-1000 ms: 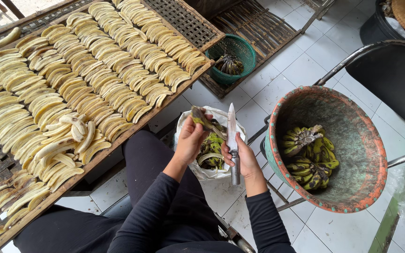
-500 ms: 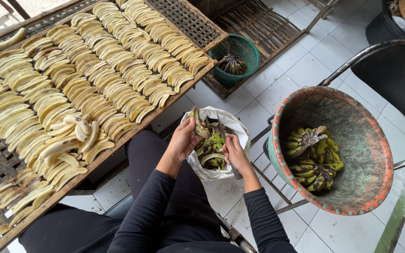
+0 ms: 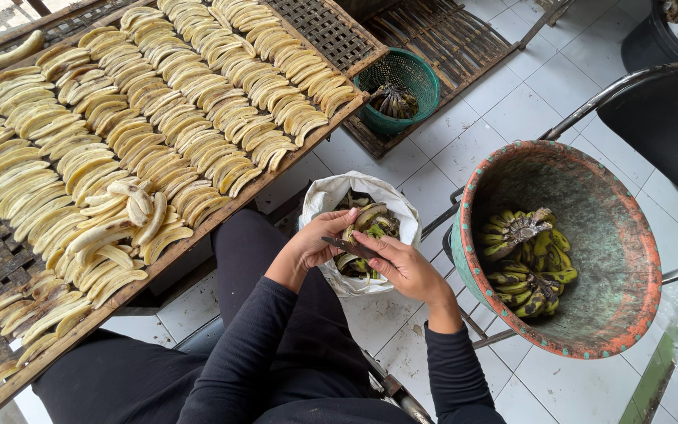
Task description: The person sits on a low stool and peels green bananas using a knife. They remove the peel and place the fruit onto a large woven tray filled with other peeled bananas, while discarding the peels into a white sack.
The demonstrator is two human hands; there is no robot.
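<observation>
Head view: left hand [image 3: 311,247] grips a half-hidden banana [image 3: 348,232], right hand [image 3: 402,263] seemingly pinches a knife [image 3: 348,247].

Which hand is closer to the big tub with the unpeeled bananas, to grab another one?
Probably the right hand. It is on the side of the big tub holding the unpeeled bananas. The left hand sits farther away, nearer the tray of peeled bananas. Both are over the white bag.

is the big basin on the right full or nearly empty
Nearly empty. The big basin holds only a small heap of green-black bananas low down; most of its inner wall is bare.
</observation>
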